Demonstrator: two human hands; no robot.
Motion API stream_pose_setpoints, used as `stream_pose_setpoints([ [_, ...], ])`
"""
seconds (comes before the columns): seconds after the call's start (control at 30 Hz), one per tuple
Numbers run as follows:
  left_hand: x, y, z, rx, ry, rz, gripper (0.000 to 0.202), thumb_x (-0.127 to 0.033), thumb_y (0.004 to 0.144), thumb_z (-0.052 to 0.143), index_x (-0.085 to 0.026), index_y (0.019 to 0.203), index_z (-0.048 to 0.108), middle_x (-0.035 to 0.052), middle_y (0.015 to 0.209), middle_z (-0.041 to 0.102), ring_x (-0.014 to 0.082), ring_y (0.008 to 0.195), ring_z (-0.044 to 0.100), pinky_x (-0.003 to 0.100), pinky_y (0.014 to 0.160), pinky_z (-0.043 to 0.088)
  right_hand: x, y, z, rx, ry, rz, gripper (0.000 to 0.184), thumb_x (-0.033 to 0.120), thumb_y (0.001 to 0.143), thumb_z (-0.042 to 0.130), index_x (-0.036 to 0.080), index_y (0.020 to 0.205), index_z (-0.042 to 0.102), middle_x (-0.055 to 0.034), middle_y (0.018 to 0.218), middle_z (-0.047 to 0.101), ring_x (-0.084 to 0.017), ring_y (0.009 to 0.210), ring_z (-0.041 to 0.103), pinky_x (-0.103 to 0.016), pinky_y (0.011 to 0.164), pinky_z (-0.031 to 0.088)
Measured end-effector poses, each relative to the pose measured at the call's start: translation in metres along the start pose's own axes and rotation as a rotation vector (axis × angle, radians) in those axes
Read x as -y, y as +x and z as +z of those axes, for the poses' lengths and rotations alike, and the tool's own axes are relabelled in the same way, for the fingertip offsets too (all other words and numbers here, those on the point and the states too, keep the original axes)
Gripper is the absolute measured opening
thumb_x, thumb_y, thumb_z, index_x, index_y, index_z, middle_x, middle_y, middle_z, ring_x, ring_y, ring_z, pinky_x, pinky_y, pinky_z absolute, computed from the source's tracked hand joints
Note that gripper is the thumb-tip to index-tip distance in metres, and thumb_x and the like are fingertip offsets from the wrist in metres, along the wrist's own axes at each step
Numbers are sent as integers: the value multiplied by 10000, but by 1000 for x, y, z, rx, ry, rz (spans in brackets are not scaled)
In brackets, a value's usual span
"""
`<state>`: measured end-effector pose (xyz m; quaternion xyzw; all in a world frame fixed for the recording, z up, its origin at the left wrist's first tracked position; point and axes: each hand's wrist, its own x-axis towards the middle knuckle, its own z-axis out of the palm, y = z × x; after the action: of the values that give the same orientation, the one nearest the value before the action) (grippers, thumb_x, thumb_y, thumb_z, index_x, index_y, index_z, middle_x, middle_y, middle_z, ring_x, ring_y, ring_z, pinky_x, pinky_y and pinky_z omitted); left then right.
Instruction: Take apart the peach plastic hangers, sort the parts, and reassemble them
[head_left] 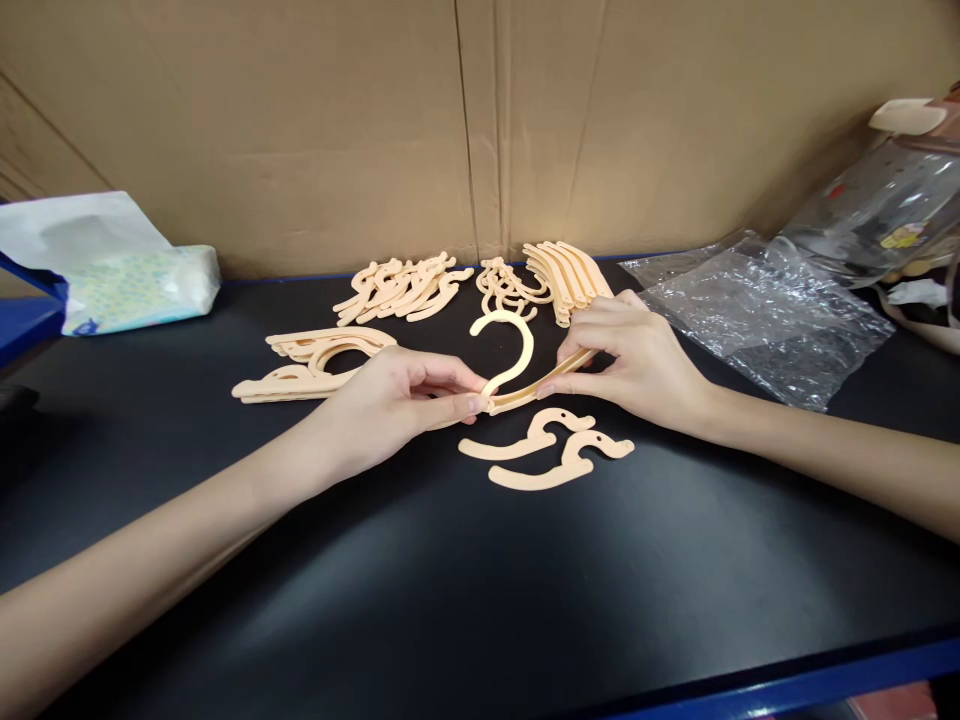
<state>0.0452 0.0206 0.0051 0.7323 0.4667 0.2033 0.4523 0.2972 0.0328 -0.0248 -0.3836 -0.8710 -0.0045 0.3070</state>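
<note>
My left hand pinches the lower end of a cream plastic hanger hook between thumb and fingers. The hook stands up with its curve open to the left. My right hand grips a curved hanger arm, whose inner end meets the hook's foot at my left fingertips. Whether the two are joined there is hidden by my fingers. Just in front of my hands lie two loose curved hanger pieces, each with a hooked end. Folded hangers lie stacked beside my left hand.
Along the back of the black table are a pile of hanger arms, several loose hooks and a row of curved arms. A clear plastic bag and a bottle are at right, a tissue pack at left.
</note>
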Motion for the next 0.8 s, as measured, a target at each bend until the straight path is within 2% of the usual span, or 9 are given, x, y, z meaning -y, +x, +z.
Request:
stream_pose_setpoints([
  [0.27, -2, 0, 1, -70, 13, 0, 94, -287, 753, 735, -216, 804, 767, -33, 766, 762, 111, 734, 678, 159, 679, 522, -1, 1, 1, 6, 63, 30, 408, 536, 790, 717, 180, 626, 605, 21, 632, 576, -143, 659, 514, -308, 685, 298],
  [0.57, -4, 0, 4, -120, 0, -34, 119, -285, 728, 748, -220, 822, 781, -20, 794, 775, 152, 769, 702, 227, 752, 560, -1, 2, 1, 18, 76, 77, 396, 509, 777, 749, 185, 604, 600, 23, 612, 570, -141, 642, 503, -302, 683, 320],
  [0.8, -2, -2, 5, -144, 5, -14, 108, -297, 727, 758, -225, 803, 781, -37, 781, 778, 139, 766, 702, 197, 727, 544, 0, 1, 1, 4, 101, 100, 371, 463, 743, 792, 179, 599, 602, 35, 589, 574, -126, 613, 495, -296, 697, 347],
])
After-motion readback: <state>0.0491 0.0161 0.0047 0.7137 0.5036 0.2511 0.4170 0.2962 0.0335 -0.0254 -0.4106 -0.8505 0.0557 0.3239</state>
